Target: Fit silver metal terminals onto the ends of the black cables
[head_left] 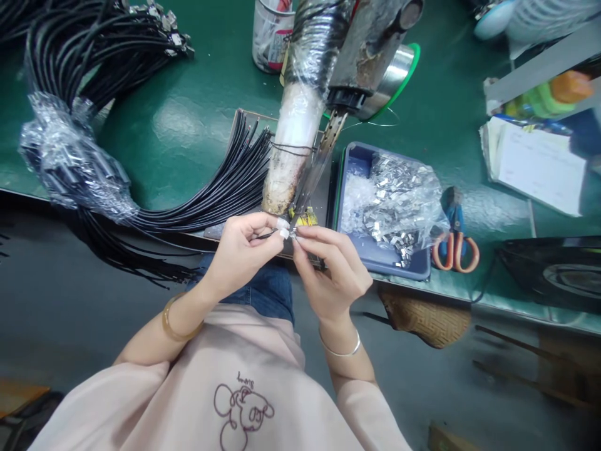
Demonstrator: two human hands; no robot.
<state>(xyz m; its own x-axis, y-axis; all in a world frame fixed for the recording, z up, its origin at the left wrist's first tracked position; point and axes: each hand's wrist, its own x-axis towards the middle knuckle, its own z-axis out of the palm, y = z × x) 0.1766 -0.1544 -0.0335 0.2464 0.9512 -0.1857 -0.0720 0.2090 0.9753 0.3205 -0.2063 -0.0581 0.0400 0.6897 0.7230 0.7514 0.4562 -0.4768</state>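
Observation:
My left hand point(248, 247) pinches a thin black cable point(267, 235) between thumb and forefinger, both tips wrapped in white. Against it, my right hand point(331, 263) is closed on a small metal connector point(293, 232) at the cable's end. Both hands meet at the table's front edge, just below a soldering iron point(323, 153) whose tip points down at them. Left of the iron hangs a wide pipe point(291, 131), whitish and scorched at its mouth. A fan of black cables point(225, 181) lies beside my left hand. How the connector sits on the cable is hidden by my fingers.
Right of my hands stands a blue tray point(345, 207) holding bagged metal connectors point(404, 194). Orange-handled scissors point(455, 250) lie beside it. A solder spool point(397, 81) and a tub point(272, 37) stand behind. Plastic-wrapped cables point(75, 150) cover the left; papers point(539, 163) lie right.

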